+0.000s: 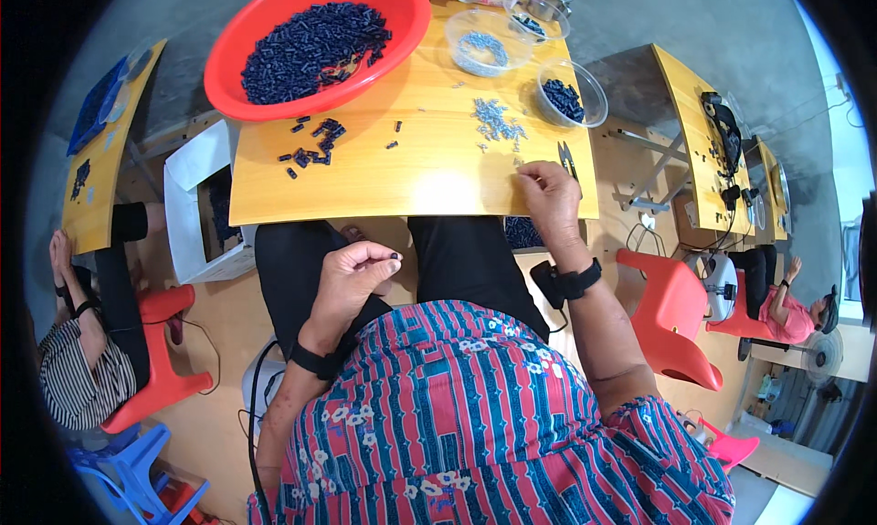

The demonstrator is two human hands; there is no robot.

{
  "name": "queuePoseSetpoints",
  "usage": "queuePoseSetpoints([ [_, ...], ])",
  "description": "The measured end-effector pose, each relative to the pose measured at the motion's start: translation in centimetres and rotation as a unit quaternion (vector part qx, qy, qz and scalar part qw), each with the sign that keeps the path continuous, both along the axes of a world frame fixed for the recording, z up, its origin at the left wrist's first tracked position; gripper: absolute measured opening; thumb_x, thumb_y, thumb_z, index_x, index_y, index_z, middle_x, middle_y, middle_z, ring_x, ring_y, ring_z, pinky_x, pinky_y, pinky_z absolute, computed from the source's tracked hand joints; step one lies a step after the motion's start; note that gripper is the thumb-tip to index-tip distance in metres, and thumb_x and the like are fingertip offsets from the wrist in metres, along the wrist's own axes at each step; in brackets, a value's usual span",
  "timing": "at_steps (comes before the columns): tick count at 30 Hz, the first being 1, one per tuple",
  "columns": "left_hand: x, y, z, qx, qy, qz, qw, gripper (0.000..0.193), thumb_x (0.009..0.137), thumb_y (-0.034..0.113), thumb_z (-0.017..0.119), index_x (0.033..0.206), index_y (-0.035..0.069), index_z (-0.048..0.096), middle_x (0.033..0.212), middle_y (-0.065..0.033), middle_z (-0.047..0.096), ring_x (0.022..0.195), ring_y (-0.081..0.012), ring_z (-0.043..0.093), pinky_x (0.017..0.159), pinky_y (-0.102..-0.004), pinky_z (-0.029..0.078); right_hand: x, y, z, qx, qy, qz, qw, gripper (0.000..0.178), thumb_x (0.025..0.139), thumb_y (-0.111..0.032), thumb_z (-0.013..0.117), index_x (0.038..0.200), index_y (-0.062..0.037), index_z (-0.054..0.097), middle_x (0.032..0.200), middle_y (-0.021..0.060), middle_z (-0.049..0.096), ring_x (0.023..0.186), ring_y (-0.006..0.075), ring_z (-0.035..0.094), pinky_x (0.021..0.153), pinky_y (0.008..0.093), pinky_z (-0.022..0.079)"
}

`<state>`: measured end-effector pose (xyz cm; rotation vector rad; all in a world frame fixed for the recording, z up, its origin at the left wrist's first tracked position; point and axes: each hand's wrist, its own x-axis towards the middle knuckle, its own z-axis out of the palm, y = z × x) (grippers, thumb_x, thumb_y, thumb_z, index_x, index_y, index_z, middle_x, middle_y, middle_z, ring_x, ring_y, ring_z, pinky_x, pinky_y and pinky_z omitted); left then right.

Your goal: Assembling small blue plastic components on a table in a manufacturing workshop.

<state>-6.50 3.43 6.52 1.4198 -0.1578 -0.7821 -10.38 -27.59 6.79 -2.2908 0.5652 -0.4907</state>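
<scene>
My left hand [354,278] is in front of the table edge, above my lap. Between its thumb and forefinger is a small black plastic part [396,257]. My right hand [550,201] is over the table's front right area with fingertips pinched together; anything between them is too small to make out. Just beyond it lies a scatter of small silvery pieces [496,120]. Black-handled snips [567,160] rest beside that hand. A loose group of small black parts [315,144] lies on the table's left, with a few strays [393,144] nearer the middle.
A red basin [416,23] heaped with black parts stands at the table's back left. Clear plastic bowls [596,96] hold black and silvery pieces at the right. A white box [196,210] is left of the table [365,196]. People sit at other tables on both sides.
</scene>
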Motion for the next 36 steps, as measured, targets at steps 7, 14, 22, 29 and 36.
queuePoseSetpoints([
  [7, -0.3, -0.7, -0.1, -0.022, -0.008, 0.004, 1.0, 0.008, 0.087, 0.002, 0.066, 0.093, -0.004, 0.067, 0.073, 0.0008, 0.06, 0.061, -0.0034, 0.049, 0.055, -0.0193, 0.04, 1.1, -3.0, -1.6, -0.008, 0.01, -0.031, 0.999, 0.014, 0.076, -0.015, 0.066, 0.081, -0.0033, 0.072, 0.082, 0.0158, 0.069, 0.076, 0.0313, 0.066, 0.073, 0.0376, 0.052],
  [14, -0.3, -0.4, -0.4, -0.024, -0.021, 0.008, 0.999, 0.009, 0.088, 0.003, 0.066, 0.093, -0.004, 0.067, 0.075, -0.0006, 0.062, 0.064, -0.0039, 0.052, 0.057, -0.019, 0.042, 1.9, -2.8, -0.4, -0.084, 0.036, 0.015, 0.996, 0.015, 0.076, -0.014, 0.063, 0.083, -0.004, 0.072, 0.085, 0.0177, 0.068, 0.083, 0.0358, 0.064, 0.075, 0.0406, 0.051],
  [22, -0.2, -0.2, -0.6, -0.033, -0.019, 0.004, 0.999, 0.009, 0.087, 0.004, 0.067, 0.093, -0.003, 0.067, 0.075, 0.0002, 0.062, 0.064, -0.0035, 0.051, 0.057, -0.019, 0.041, 2.4, -2.5, 0.6, -0.249, 0.067, 0.07, 0.964, 0.01, 0.078, -0.011, 0.062, 0.076, -0.0041, 0.069, 0.076, 0.0169, 0.066, 0.076, 0.0353, 0.064, 0.072, 0.0415, 0.052],
  [29, -0.3, -0.2, -0.5, -0.039, -0.015, 0.009, 0.999, 0.009, 0.087, 0.004, 0.067, 0.094, -0.003, 0.067, 0.073, 0.0013, 0.06, 0.062, -0.0032, 0.049, 0.056, -0.0187, 0.04, 3.0, -2.3, 0.2, -0.279, 0.141, 0.045, 0.949, 0.011, 0.079, -0.007, 0.058, 0.077, -0.0031, 0.068, 0.08, 0.0167, 0.064, 0.077, 0.0352, 0.063, 0.073, 0.043, 0.052],
  [36, -0.5, 0.0, -0.8, -0.038, -0.015, 0.013, 0.999, 0.009, 0.087, 0.003, 0.067, 0.093, -0.003, 0.068, 0.071, 0.0018, 0.059, 0.06, -0.0028, 0.048, 0.054, -0.0188, 0.038, 2.9, -2.0, 0.2, -0.286, 0.147, 0.046, 0.946, 0.011, 0.08, -0.007, 0.057, 0.086, -0.0047, 0.065, 0.083, 0.0193, 0.062, 0.078, 0.0376, 0.061, 0.072, 0.0452, 0.051],
])
